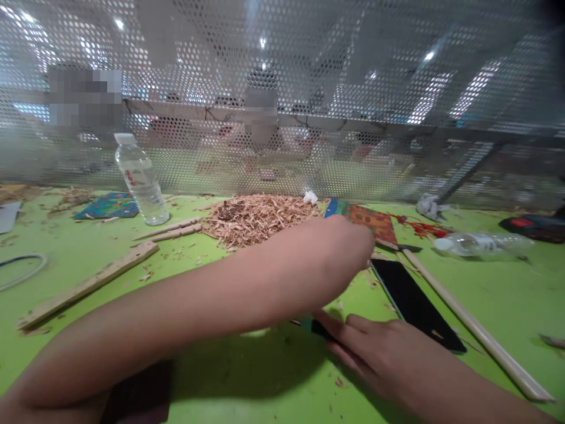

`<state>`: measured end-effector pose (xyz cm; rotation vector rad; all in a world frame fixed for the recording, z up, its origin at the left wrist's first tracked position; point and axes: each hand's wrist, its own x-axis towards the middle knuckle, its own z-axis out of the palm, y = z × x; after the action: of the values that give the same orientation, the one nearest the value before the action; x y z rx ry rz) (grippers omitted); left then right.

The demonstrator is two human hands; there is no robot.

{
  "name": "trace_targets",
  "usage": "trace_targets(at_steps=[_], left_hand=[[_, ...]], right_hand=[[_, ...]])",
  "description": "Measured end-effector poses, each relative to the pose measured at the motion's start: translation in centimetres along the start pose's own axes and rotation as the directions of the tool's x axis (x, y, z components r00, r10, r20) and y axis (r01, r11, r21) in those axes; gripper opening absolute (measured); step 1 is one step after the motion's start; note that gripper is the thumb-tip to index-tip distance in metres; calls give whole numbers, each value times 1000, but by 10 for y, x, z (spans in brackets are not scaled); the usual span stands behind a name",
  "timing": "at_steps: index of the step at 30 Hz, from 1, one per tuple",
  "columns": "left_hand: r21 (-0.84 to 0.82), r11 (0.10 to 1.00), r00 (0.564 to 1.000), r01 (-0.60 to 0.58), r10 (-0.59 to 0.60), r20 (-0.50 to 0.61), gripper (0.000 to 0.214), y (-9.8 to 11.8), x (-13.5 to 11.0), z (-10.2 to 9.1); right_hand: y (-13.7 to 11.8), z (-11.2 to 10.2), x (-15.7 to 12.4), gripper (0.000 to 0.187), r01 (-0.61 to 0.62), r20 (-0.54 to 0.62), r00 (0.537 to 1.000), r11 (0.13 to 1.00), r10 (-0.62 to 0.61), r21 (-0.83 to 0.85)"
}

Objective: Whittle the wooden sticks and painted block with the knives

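Observation:
My left forearm reaches across from the lower left, and my left hand [348, 247] ends just above the top of a black flat slab with a teal edge [415, 303]. Its fingers are turned away from me and hidden. My right hand [375, 353] lies low on the green table [247, 377] with fingers stretched out flat to the left. Its fingertips touch a small dark piece [316, 327] partly hidden under my left arm. A long pale wooden stick [477, 333] runs diagonally beside the slab.
A heap of wood shavings [260, 218] sits mid-table, and an upright water bottle [141, 179] stands to its left. Wooden strips [88, 285] lie at the left. A patterned card [368, 221], red scraps [424, 228] and a toppled bottle [481, 244] lie at the right. A perforated screen [397, 118] closes the back.

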<state>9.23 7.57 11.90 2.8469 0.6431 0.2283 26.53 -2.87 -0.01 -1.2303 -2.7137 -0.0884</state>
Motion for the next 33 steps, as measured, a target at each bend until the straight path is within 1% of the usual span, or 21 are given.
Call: trace_targets(at_steps=[3, 4, 6, 8, 11, 15, 17, 19, 22, 23, 26, 30, 32, 33], left_hand=[[-17, 1000, 999, 11, -11, 39, 34, -3, -3, 0], [-12, 1000, 999, 10, -9, 35, 31, -4, -3, 0], [27, 1000, 1000, -8, 8, -8, 27, -4, -3, 0], [68, 997, 999, -21, 23, -33, 28, -4, -1, 0], [95, 995, 1000, -4, 6, -21, 30, -4, 2, -1], [121, 992, 999, 21, -15, -49, 27, -5, 3, -2], [104, 994, 999, 17, -13, -36, 28, -6, 2, -1], [89, 996, 999, -11, 15, -43, 29, -9, 1, 1], [103, 993, 991, -58, 70, -117, 23, -12, 2, 6], [107, 993, 989, -54, 68, -132, 20, -12, 2, 7], [99, 995, 994, -2, 12, -106, 18, -11, 5, 7], [97, 995, 998, 35, -29, -62, 17, -7, 7, 6], [108, 993, 998, 40, -35, -49, 16, -7, 6, 6], [117, 993, 998, 32, -27, -49, 16, -9, 6, 5]], right_hand=[[10, -2, -1, 42, 71, 20, 997, 995, -69, -66], [12, -5, -1, 43, 85, 22, 996, 993, -83, -80], [15, -12, -1, 45, 104, 13, 995, 990, -103, -93], [15, -18, -1, 46, 107, -10, 994, 989, -108, -101], [12, -23, 2, 49, 100, -68, 992, 985, -110, -138], [11, -21, 4, 50, 97, -93, 989, 981, -114, -170], [12, -19, 2, 48, 99, -93, 989, 980, -116, -170], [14, -19, -2, 43, 96, -107, 988, 984, -113, -152], [15, -16, -7, 40, 71, -110, 990, 991, -84, -114], [15, -15, -7, 41, 61, -107, 992, 993, -72, -99], [13, -8, -3, 42, 34, -98, 994, 999, -37, -34], [10, -3, 5, 41, 5, -66, 998, 997, 0, 80], [11, -1, 5, 39, -6, -17, 1000, 996, 8, 94], [13, -1, 4, 38, 0, 5, 1000, 997, 0, 75]])
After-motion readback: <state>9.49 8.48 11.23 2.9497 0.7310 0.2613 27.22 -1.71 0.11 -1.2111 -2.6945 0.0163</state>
